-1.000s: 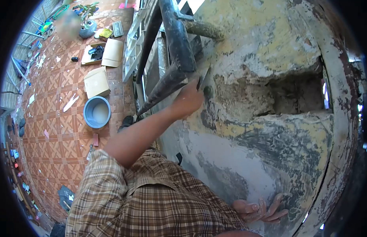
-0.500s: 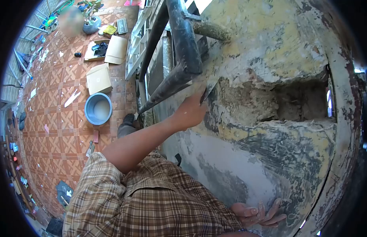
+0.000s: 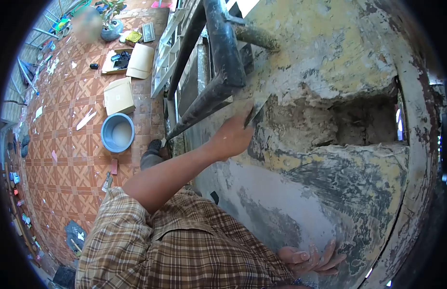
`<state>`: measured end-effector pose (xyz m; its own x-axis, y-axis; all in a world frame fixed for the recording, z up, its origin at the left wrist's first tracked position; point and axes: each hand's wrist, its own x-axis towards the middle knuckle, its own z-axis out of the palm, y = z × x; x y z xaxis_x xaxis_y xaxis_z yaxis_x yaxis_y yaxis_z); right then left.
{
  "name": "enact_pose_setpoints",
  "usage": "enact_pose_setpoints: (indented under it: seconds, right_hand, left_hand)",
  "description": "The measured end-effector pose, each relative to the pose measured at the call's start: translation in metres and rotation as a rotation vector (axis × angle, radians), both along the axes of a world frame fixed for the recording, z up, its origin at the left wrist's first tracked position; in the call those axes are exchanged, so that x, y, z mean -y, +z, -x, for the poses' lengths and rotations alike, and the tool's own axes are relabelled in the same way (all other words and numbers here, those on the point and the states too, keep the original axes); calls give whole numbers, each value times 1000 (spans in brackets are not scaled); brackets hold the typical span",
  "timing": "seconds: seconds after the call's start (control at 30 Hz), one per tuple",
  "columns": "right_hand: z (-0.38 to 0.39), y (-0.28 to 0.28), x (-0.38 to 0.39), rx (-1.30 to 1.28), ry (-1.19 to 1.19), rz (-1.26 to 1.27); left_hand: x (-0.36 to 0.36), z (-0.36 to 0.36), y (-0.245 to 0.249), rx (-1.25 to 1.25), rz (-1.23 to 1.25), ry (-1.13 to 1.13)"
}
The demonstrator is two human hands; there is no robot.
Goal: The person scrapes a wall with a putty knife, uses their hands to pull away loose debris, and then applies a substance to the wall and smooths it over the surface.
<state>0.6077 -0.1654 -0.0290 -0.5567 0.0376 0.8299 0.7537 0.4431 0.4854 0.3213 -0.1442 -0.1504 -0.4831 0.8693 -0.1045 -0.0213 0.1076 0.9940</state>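
My left hand is closed around a putty knife, its metal blade pointing up to the right against the wall. The blade tip lies at the left end of a rough, broken-out hollow in the plaster. Most of the handle is hidden in my fist. Low on the right, my right hand is open, its whitish, dusty fingers spread close to a smooth pale patch of plaster.
Black metal pipe railing juts out just above my left hand. On the tiled floor are a blue bucket with whitish liquid, a cardboard box, an open box of dark items and a pinkish block.
The view has shifted slightly. My left hand keeps the putty knife at nearly the same spot, with the blade turned a little; my right hand has barely moved.
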Motion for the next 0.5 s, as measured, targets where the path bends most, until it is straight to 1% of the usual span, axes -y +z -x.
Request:
enact_pose_setpoints:
  seconds: [0.1, 0.17, 0.2, 0.27, 0.3, 0.37, 0.4, 0.47, 0.5]
  right_hand:
    - [0, -1, 17, 0, -32, 34]
    - [6, 0, 17, -15, -28, 27]
    - [9, -1, 16, -27, -28, 22]
    - [7, 1, 25, -31, -53, 33]
    - [7, 2, 28, -37, -65, 31]
    - [12, 3, 24, -57, -64, 16]
    - [16, 2, 18, -71, -56, 11]
    - [18, -6, 10, -87, -54, 20]
    - [8, -13, 8, -116, -16, 15]
  left_hand:
    - [7, -8, 1, -11, 17, -1]
    - [19, -15, 17, -100, 91, -51]
    - [10, -9, 15, -104, 85, -44]
    - [-9, -2, 0, -18, 21, 102]
    - [-12, 0, -3, -16, 18, 97]
    - [-17, 11, -6, 92, -36, 90]
    - [-17, 9, -10, 86, -44, 102]
    - [-9, -7, -23, -323, -111, 132]
    - [-16, 2, -26, -229, -93, 142]
